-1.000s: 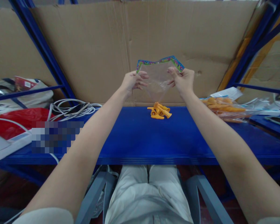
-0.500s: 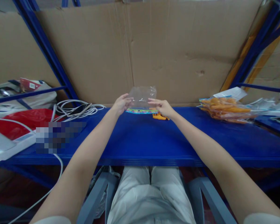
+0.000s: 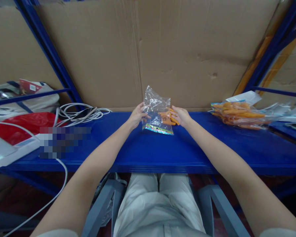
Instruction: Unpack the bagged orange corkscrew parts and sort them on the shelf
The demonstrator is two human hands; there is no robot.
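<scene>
A clear plastic bag (image 3: 153, 102) with a colourful printed strip along its near edge is held up above the blue table. My left hand (image 3: 137, 116) pinches its left side between thumb and fingers. At the bag's right side, my right hand (image 3: 180, 116) has its fingers closed on an orange object (image 3: 173, 120). Part of that object shows through the clear film, and its exact kind is hard to make out. Whether it lies inside the bag or behind it, I cannot tell.
Packed orange items in clear bags (image 3: 236, 113) lie at the right of the blue table (image 3: 148, 153). Coiled white cables (image 3: 85, 113), a red bag (image 3: 37, 123) and a white power strip (image 3: 17, 151) are at the left. Cardboard (image 3: 175, 49) stands behind.
The bag has turned and come lower, its printed strip now nearer me. My right hand has left the bag's film and taken hold of the orange object, which was on the table.
</scene>
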